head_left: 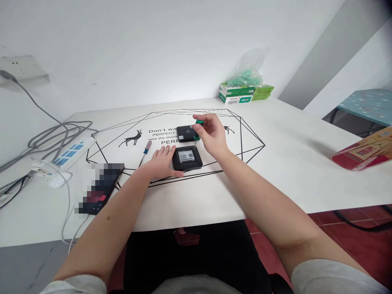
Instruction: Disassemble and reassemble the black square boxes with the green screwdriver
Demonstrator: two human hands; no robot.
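Observation:
A square black plastic box (188, 159) with a white printed label lies on the white table. Flat beside its left edge rests my left hand (163, 163), fingers spread and the thumb along the box's near left corner. My right hand (212, 132) is closed around the green handle of a screwdriver (197, 128). Its shaft points down to the box's far right corner; whether the tip sits in a screw is too small to tell. Just behind lies a second black square piece (185, 133), partly covered by the right hand. A second screwdriver (145, 150) lies left of my left hand.
A phone (104, 190) lies by my left forearm. Further left are a power strip (72, 153) and coiled grey cables (55, 136). Small green and white boxes (235, 93) with a plastic bag stand against the wall. A red and tan package (364, 151) is at the right.

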